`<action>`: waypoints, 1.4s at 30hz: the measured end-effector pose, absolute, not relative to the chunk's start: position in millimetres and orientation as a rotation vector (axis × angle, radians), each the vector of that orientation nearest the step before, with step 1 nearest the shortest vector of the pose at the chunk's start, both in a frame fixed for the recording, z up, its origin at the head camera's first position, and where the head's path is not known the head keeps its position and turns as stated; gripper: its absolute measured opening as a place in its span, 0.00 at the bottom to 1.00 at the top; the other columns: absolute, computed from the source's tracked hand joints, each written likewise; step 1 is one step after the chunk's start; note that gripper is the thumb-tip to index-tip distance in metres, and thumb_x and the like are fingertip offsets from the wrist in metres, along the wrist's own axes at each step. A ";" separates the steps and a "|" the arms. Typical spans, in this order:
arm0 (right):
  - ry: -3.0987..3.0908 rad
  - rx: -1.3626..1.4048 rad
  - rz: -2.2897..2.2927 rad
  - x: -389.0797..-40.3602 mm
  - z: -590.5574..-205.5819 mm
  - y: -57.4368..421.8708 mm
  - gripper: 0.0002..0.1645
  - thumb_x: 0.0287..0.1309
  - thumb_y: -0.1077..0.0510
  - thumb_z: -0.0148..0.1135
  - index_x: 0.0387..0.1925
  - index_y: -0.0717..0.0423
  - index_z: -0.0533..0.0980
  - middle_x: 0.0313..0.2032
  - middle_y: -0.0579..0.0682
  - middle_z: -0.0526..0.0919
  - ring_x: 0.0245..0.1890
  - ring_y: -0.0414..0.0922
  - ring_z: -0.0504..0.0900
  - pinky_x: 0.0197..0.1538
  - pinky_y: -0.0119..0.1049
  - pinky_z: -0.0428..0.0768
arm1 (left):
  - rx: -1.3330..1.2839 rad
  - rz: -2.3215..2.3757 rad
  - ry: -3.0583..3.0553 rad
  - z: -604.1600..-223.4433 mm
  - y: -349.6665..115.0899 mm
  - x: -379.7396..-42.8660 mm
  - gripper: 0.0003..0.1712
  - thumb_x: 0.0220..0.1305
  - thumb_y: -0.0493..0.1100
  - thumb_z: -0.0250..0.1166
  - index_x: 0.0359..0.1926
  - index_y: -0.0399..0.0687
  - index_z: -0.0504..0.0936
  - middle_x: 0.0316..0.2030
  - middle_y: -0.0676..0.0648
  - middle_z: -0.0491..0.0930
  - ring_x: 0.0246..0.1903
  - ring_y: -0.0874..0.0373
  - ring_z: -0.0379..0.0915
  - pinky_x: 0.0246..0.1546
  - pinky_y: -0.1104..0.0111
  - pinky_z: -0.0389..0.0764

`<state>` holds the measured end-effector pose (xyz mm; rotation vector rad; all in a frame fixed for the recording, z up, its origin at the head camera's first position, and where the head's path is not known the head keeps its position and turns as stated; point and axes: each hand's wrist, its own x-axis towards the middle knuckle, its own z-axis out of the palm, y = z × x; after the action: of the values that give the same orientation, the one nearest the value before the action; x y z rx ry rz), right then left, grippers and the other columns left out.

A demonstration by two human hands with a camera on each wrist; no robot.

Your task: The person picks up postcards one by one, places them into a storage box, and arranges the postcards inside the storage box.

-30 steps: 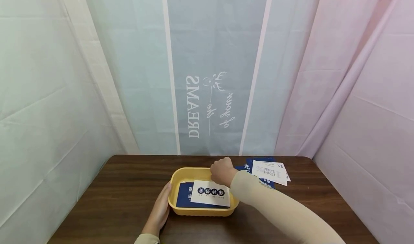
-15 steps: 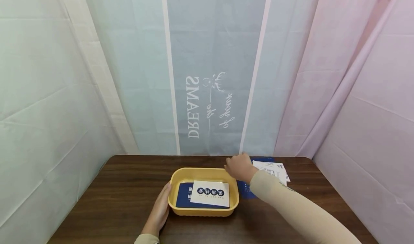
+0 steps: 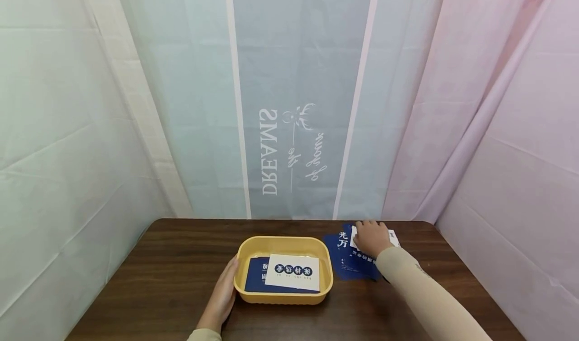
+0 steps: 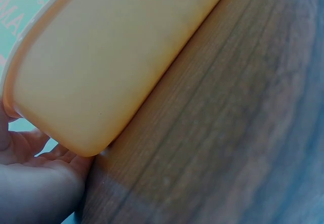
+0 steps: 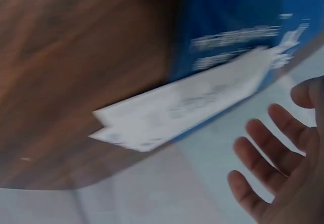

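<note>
A yellow plastic basin (image 3: 284, 298) stands on the table, holding a white card (image 3: 294, 275) with round dark-blue lettering on top of a dark blue card (image 3: 255, 275). My left hand (image 3: 222, 292) rests against the basin's left end, its fingers along the outer wall. In the left wrist view the left hand (image 4: 43, 168) touches the basin's corner. Over a pile of cards to the basin's right, my right hand (image 3: 372, 238) reaches with spread fingers. The right wrist view shows this hand (image 5: 283, 168) holding nothing, beside white cards (image 5: 187, 105) and blue cards (image 5: 228, 26).
Blue cards (image 3: 344, 260) with white characters overlap one another close to the basin's right side. A brown wood-grain table (image 3: 181, 270) carries everything. Pale cloth curtains (image 3: 298, 54) hang behind its far edge and at both sides.
My right hand has moved right, from over the basin's back right corner to the card pile, its fingers opening out. The left hand and the basin have stayed in place.
</note>
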<state>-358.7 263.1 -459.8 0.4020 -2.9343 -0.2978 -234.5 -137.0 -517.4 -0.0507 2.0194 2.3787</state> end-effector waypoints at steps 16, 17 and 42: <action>-3.145 0.263 0.044 -357.3 -488.2 319.9 0.35 0.69 0.43 0.55 0.63 0.68 0.72 0.60 0.70 0.74 0.62 0.67 0.70 0.58 0.69 0.68 | -0.069 2.377 2.020 -518.8 -136.5 -234.6 0.40 0.82 0.55 0.39 0.77 0.28 0.42 0.76 0.28 0.40 0.75 0.35 0.33 0.72 0.42 0.38; -3.167 0.253 0.081 -358.0 -488.8 321.5 0.37 0.69 0.42 0.55 0.64 0.68 0.71 0.61 0.71 0.72 0.63 0.68 0.69 0.59 0.70 0.67 | -0.077 2.373 2.021 -518.7 -136.8 -234.4 0.40 0.82 0.55 0.39 0.77 0.28 0.42 0.76 0.28 0.40 0.75 0.35 0.33 0.72 0.42 0.38; -3.153 0.181 0.198 -366.7 -503.7 328.6 0.62 0.54 0.21 0.57 0.66 0.71 0.66 0.61 0.78 0.68 0.62 0.73 0.65 0.59 0.72 0.65 | -0.044 2.388 2.014 -520.7 -136.8 -235.5 0.39 0.82 0.55 0.39 0.77 0.28 0.43 0.76 0.29 0.41 0.75 0.36 0.34 0.72 0.43 0.38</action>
<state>-366.7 328.6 -503.7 0.1815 -3.1530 0.1977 -235.5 -136.8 -520.7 -0.0440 2.0137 2.3883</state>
